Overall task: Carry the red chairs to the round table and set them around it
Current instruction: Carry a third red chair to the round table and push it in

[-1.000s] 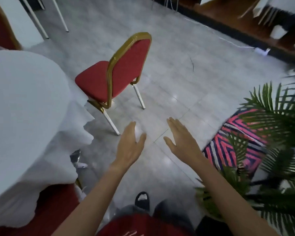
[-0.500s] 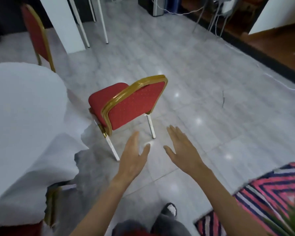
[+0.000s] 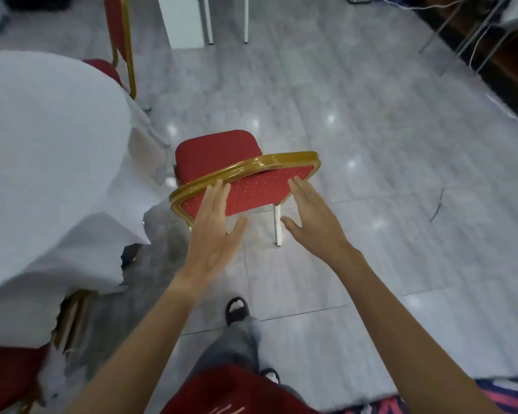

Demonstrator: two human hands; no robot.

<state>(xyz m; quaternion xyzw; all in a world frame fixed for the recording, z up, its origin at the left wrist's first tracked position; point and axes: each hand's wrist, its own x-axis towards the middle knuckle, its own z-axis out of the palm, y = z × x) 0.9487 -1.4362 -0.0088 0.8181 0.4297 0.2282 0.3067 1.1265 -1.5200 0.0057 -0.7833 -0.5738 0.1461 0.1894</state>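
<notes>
A red chair (image 3: 253,188) with a gold frame stands on the grey floor in the middle, its back toward me and its seat facing away. My left hand (image 3: 214,234) is flat and open, fingertips at the left part of the chair's back. My right hand (image 3: 314,219) is open too, fingertips at the right part of the back. Neither hand is closed on the frame. The round table (image 3: 42,162) under a white cloth fills the left side. A second red chair (image 3: 118,40) stands beyond the table, and a third red chair (image 3: 9,377) shows at the lower left edge.
A white pillar (image 3: 183,19) and white legs stand at the top centre. A striped pink and blue rug (image 3: 491,395) lies at the lower right corner. Metal legs and cables (image 3: 473,34) are at the top right. My foot in a black sandal (image 3: 237,309) steps forward on the tiles.
I have walked toward the chair and turned. Both open hands, which hovered well short of it, now reach its back. The plant has left the view.
</notes>
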